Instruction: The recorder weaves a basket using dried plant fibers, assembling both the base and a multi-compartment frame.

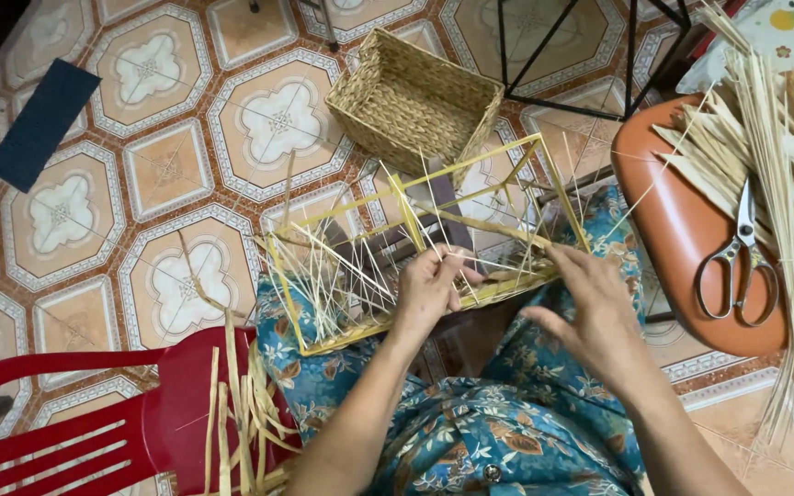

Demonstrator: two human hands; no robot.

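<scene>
A yellow rectangular wire frame (340, 213) rests across my knees, with pale straw strands (342, 276) woven loosely through it. My left hand (426, 292) pinches a strand at the frame's near edge, fingers closed on it. My right hand (592, 310) sits just to the right, fingertips on the woven band (505, 287) along the same edge. My lap is covered by blue flowered cloth (470, 432).
A finished woven basket (413, 103) stands on the tiled floor beyond the frame. An orange stool (682, 230) at right carries scissors (739, 262) and a bundle of straw (788, 184). A red plastic chair (75, 432) with straw strips is at lower left. A black metal stand (581, 55) is behind.
</scene>
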